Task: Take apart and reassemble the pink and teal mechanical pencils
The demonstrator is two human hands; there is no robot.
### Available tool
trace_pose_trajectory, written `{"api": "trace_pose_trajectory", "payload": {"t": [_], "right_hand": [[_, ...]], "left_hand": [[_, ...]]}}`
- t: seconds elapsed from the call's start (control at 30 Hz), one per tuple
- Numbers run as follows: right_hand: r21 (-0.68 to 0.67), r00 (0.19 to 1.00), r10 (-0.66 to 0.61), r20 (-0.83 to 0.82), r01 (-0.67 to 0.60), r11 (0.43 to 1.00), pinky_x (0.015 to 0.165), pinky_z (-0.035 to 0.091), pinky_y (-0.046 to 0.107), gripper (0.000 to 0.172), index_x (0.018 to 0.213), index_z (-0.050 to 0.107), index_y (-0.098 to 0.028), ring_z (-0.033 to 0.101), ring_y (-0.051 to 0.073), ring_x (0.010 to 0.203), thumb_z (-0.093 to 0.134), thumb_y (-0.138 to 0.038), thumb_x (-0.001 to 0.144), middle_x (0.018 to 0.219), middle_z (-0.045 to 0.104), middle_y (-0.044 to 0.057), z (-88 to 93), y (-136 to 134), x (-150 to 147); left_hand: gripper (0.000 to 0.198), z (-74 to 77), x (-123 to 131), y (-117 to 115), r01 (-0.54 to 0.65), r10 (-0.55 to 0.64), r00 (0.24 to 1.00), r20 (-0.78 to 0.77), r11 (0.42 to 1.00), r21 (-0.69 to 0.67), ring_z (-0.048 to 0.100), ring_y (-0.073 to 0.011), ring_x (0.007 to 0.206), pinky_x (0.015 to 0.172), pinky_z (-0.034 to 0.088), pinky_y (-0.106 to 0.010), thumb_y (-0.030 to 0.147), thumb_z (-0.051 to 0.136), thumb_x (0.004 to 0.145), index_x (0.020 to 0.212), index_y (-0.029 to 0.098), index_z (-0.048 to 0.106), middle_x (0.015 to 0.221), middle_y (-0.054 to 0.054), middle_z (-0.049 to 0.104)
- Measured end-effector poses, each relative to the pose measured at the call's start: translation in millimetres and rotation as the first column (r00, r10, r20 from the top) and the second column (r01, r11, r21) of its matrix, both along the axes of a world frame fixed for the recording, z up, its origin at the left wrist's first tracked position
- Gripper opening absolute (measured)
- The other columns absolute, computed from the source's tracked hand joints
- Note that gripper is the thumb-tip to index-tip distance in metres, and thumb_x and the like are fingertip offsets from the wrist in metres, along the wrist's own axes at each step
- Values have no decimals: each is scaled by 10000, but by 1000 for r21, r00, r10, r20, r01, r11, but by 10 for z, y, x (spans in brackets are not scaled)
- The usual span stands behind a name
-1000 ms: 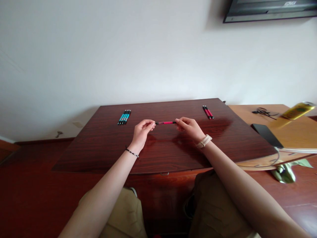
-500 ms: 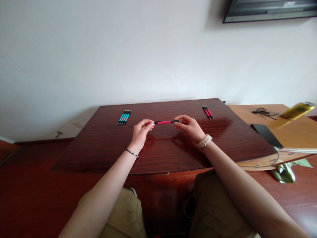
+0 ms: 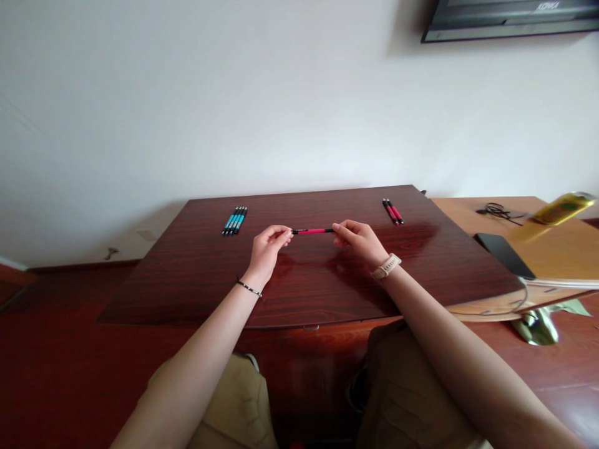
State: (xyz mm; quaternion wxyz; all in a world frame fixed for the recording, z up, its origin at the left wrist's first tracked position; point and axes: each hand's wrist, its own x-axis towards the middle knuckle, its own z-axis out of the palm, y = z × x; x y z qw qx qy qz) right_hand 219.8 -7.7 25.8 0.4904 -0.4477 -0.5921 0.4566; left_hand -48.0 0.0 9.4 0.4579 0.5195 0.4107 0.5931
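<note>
Between my two hands a red and black pen (image 3: 311,231) lies level above the dark wooden table (image 3: 299,287). My left hand (image 3: 270,247) pinches its left end between thumb and fingers. The pen's right end is in the closed fingertips of my right hand (image 3: 358,240), which cover its tip. Further back on the left, several blue and black pens (image 3: 234,221) lie side by side. Two more red and black pens (image 3: 393,212) rest at the back right of the table.
A lighter wooden table (image 3: 566,246) adjoins on the right. It carries a black flat object (image 3: 504,255), a coiled black cable (image 3: 498,212) and a tilted yellow can (image 3: 564,207). A television (image 3: 510,22) hangs on the wall above.
My right hand's fingers have closed onto the pen's right end, covering the tip that showed before. My left hand and the pens on the table have stayed put.
</note>
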Motion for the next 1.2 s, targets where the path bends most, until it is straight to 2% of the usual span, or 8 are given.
{"api": "trace_pose_trajectory", "payload": {"t": [0.13,0.2,0.33,0.43,0.63,0.9,1.03,1.2], "right_hand": [[-4,999,13,-38,-13,1000,729,546,309,493,994,743,-210,696,192,787,860,-647,798,857,783,58,-7,2,-4],[-5,999,10,-49,-11,1000,736,545,311,514,1017,748,-207,701,197,806,891,-631,764,873,784,60,-5,-2,-7],[1,1000,-10,20,9,1000,703,519,312,506,847,730,-201,646,179,715,801,-702,833,777,752,58,25,-22,-8],[27,995,-29,97,27,999,668,493,304,598,703,673,-209,599,170,655,693,-778,885,683,705,50,49,-34,-7],[0,989,-37,143,38,999,573,413,295,684,703,716,-200,514,149,546,610,-846,898,564,614,25,33,-31,5],[-15,984,-25,177,28,999,556,386,298,719,645,700,-194,475,134,500,564,-839,933,507,559,13,24,-37,0],[1,986,-7,164,7,1000,582,420,294,676,681,706,-197,522,145,549,617,-829,905,571,620,23,18,-26,5],[49,998,-4,59,1,999,658,470,286,533,868,726,-208,611,168,690,823,-728,797,763,726,31,-11,-2,-4]], "left_hand": [[244,-3,-2,2,-3,3,1000,2,1000,-5,666,-161,828,790,528,-304,365,891,787,926,185,802,928,-65,764],[246,-5,-5,4,-1,2,1000,6,1000,-7,667,-160,830,793,528,-303,365,893,788,928,184,802,928,-64,764],[249,-19,-9,11,9,-9,1000,4,1000,3,676,-166,842,804,536,-310,374,893,794,933,186,805,934,-67,768],[265,-33,-12,19,19,-19,1000,-11,1000,8,685,-176,844,812,546,-325,390,892,796,944,187,808,937,-73,773],[267,-48,-21,29,35,-34,999,-24,999,18,687,-175,841,823,549,-326,392,887,803,953,185,809,925,-70,771],[272,-59,-27,31,27,-27,999,-25,1000,12,686,-171,838,822,545,-322,396,893,804,951,183,808,927,-70,773],[272,-54,-24,27,20,-20,1000,-20,1000,1,690,-174,839,821,548,-324,390,894,795,951,184,808,932,-71,775],[266,-39,-17,24,11,-11,1000,11,1000,-27,683,-167,815,805,544,-322,376,903,780,934,181,807,910,-69,770]]}}
